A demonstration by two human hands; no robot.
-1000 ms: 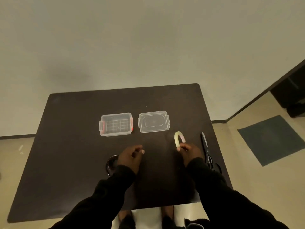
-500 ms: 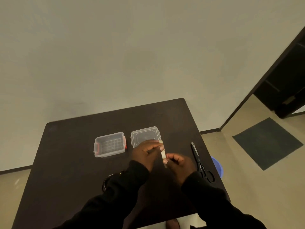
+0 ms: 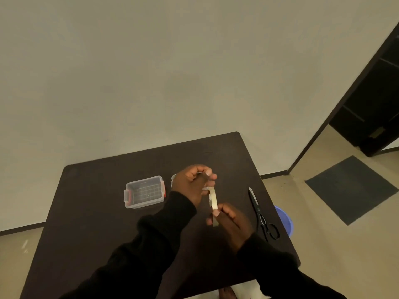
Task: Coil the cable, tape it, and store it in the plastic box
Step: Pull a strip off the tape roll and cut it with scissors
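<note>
Both hands worked above the middle of the worktop (image 3: pixel 90 212), near its right half. The right hand (image 3: pixel 232 223) pinched the tape roll (image 3: pixel 212 201) at its near end between thumb and fingers, the roll seen edge-on so that its visible long axis ran from the near edge toward the far edge of the worktop. The left hand (image 3: pixel 190 184) sat just beyond and to the left of the roll, its fingers curled and pressed together at the roll's far end; whether a free tape end was pinched there could not be told. The left hand was therefore the nearer one to the tape's far end, and any strip would likely be drawn away from the right grip toward the far edge. The plastic box (image 3: pixel 144 192) stood open and apart to the left of the hands, long axis parallel to the far edge, with its lid (image 3: pixel 173 179) mostly hidden behind the left hand. The scissors (image 3: pixel 260 212) lay near the right edge, blades pointing to the far edge, handles toward the person. The cable was not visible; it was judged to lie beneath the sleeves.
</note>
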